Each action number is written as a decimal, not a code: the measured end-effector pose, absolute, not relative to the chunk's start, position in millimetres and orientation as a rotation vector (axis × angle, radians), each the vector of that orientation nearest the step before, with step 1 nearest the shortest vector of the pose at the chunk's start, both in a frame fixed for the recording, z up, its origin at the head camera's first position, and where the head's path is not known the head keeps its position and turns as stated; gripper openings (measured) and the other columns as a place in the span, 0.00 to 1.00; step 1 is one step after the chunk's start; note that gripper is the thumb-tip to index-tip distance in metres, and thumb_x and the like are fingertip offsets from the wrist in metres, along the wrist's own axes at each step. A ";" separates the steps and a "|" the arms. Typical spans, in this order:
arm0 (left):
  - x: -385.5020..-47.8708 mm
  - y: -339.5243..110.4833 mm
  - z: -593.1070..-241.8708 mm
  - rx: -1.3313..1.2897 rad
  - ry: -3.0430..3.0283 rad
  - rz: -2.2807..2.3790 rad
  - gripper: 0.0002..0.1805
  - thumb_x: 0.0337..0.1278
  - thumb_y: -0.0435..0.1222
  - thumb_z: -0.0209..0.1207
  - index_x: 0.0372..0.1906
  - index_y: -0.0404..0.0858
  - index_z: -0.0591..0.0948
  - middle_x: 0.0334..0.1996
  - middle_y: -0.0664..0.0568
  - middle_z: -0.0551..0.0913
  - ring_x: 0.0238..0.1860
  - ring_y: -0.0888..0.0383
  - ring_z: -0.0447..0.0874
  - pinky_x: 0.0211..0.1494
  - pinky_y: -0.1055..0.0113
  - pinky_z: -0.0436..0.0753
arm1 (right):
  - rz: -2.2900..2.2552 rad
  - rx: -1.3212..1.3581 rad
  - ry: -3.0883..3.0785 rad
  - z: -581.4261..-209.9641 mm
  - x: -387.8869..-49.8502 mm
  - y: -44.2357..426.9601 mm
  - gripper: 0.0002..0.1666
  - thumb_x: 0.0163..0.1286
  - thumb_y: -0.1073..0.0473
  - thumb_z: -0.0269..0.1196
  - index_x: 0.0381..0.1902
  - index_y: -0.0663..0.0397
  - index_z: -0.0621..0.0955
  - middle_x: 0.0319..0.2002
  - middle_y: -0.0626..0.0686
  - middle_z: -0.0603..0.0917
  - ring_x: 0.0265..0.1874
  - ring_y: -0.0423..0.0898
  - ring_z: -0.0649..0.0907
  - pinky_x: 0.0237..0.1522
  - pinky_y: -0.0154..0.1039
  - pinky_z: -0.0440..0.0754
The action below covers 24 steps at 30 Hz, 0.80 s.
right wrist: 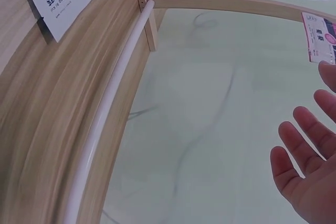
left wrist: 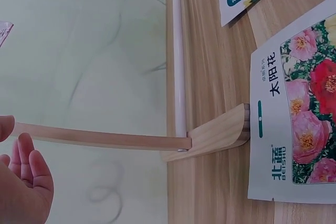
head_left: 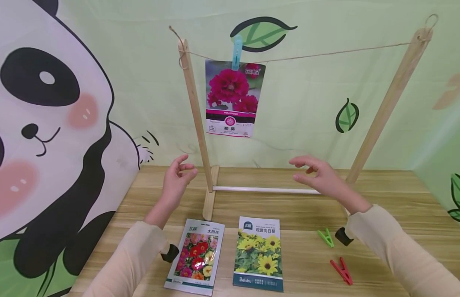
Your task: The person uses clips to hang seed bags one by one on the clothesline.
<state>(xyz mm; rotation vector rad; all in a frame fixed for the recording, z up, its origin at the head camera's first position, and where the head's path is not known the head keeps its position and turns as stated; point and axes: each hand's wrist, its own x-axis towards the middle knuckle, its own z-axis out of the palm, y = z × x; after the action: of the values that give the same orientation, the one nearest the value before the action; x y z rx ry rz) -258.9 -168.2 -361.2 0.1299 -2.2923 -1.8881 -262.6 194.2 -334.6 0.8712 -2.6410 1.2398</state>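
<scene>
- Both hands are raised apart above a wooden tabletop (head_left: 308,272), fingers loosely bent, neither holding anything.
- The left hand (head_left: 179,175) is near the left post (head_left: 195,107) of a wooden frame; the right hand (head_left: 316,177) is in front of the frame, toward the right post (head_left: 386,107).
- Between the posts runs a thin string (head_left: 337,53). Toward its left end, a hollyhock seed packet (head_left: 230,103) hangs from one blue clothespin (head_left: 236,53) at its top edge.
- On the near tabletop lie two more packets: one with mixed flowers (head_left: 196,255) at left, one with yellow sunflowers (head_left: 259,255) to its right. Farther right are a green clothespin (head_left: 326,238) and, nearer, a red clothespin (head_left: 342,271).
- With a single clothespin, the hanging packet could twist or slip off if the string is jolted or the grip is shallow.
- The left hand, so near its post, could knock the frame and set the string shaking.
- A low sweep of the right wrist's black camera (head_left: 343,236) might nudge the green clothespin away.
</scene>
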 end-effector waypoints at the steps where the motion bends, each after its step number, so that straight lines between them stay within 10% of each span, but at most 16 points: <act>1: -258.5 -168.3 -361.5 0.132 -2.291 -1.892 0.28 0.54 0.31 0.55 0.61 0.43 0.64 0.41 0.50 0.73 0.28 0.66 0.71 0.34 0.75 0.72 | 1.240 0.868 -2.646 -335.4 -262.7 194.2 0.21 0.60 0.61 0.59 0.52 0.59 0.74 0.52 0.57 0.75 0.45 0.34 0.71 0.43 0.41 0.72; 24: -257.9 -173.2 -378.9 0.164 -2.334 -1.867 0.29 0.51 0.30 0.56 0.60 0.41 0.64 0.42 0.48 0.75 0.28 0.66 0.72 0.34 0.74 0.73 | 1.232 0.877 -2.684 -357.8 -263.1 198.0 0.21 0.60 0.62 0.58 0.51 0.61 0.73 0.51 0.61 0.75 0.46 0.55 0.73 0.42 0.39 0.72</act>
<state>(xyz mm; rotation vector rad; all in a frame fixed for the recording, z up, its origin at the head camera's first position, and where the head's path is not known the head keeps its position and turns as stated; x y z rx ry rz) -257.9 -173.2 -378.9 0.1641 -2.3341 -1.8673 -263.1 198.0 -357.8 0.8775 -2.6836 1.2319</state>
